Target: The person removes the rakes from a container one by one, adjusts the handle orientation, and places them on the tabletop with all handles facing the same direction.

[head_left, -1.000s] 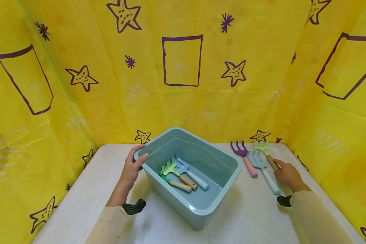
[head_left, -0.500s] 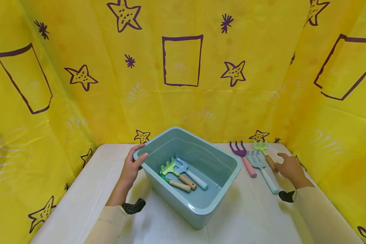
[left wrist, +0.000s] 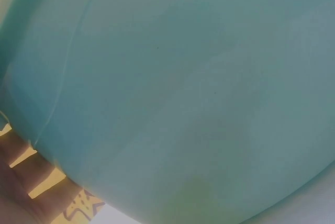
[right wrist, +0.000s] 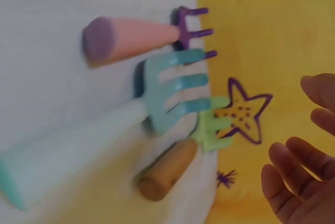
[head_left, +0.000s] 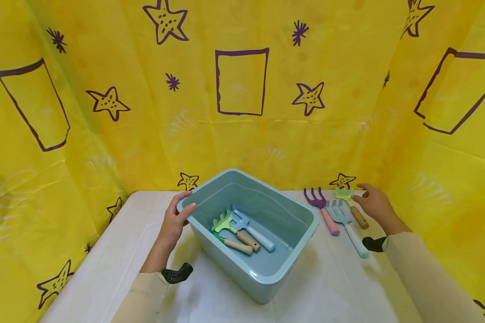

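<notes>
Blue-green in colour, the bin rests at an angle on the white table covering, and we see the left hand grip its left corner, thumb over the rim and fingers along the outer side. Inside the bin we identify three small tools: a light-green fork with a wooden handle, a blue fork with a pale-blue handle, and a dark-green tool with a pale wooden handle, its head partly hidden. To the right of the bin we find three further forks: a purple fork with a pink handle, a light-blue fork in the middle, and a lime fork with a wooden handle. We locate the right hand just beside the head of the lime fork, thumb and fingers spread apart, holding nothing; we cannot tell whether the thumb touches it. Behind, we note a yellow curtain printed with purple-outlined stars.
</notes>
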A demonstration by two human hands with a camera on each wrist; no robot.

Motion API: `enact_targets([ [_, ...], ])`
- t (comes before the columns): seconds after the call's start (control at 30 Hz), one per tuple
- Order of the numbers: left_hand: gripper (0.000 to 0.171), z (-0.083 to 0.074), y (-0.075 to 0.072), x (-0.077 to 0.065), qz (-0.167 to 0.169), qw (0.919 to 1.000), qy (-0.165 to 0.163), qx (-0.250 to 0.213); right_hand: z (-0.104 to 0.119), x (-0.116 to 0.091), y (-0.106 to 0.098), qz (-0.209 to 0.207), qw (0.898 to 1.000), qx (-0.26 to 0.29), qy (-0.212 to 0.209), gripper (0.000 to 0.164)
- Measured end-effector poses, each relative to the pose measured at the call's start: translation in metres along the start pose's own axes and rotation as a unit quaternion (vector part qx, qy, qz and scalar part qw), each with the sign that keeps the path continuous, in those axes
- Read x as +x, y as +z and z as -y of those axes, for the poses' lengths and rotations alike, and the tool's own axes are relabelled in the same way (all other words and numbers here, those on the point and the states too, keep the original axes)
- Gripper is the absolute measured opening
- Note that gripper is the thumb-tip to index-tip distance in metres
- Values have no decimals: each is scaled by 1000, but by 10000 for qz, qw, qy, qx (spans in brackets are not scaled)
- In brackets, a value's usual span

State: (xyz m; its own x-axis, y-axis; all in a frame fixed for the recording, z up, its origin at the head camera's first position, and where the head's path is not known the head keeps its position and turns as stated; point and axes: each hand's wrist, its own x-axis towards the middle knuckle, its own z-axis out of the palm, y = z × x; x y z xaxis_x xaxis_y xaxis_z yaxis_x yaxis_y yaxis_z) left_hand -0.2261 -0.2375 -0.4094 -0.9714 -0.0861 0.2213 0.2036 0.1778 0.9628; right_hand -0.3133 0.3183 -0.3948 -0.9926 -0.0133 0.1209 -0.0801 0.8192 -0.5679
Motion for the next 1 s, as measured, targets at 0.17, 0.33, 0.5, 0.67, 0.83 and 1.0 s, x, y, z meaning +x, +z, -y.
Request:
enact_targets([
  [0.17,52,-1,-1,0,-16,10000,-17,21,29,9,-8,-298,9990,315,-123,56],
  [0.33,51,0,0,1,-24,10000,-8,-17,64,16,-18,-343,9975,584,-224,58],
  [0.5,50,1,0,1,-13,10000,-36,-39,99,23,-25,-305,9952,873,-325,59],
  [0.67,50,2,0,1,-47,10000,-35,5,133,28,-26,-204,9909,1247,-462,58],
  [0.83,50,2,0,0,-42,10000,-41,-12,163,32,-21,13,9846,1654,-561,57],
  [1.0,51,1,0,0,-35,10000,-22,-25,190,35,-12,375,9744,2085,-746,56],
])
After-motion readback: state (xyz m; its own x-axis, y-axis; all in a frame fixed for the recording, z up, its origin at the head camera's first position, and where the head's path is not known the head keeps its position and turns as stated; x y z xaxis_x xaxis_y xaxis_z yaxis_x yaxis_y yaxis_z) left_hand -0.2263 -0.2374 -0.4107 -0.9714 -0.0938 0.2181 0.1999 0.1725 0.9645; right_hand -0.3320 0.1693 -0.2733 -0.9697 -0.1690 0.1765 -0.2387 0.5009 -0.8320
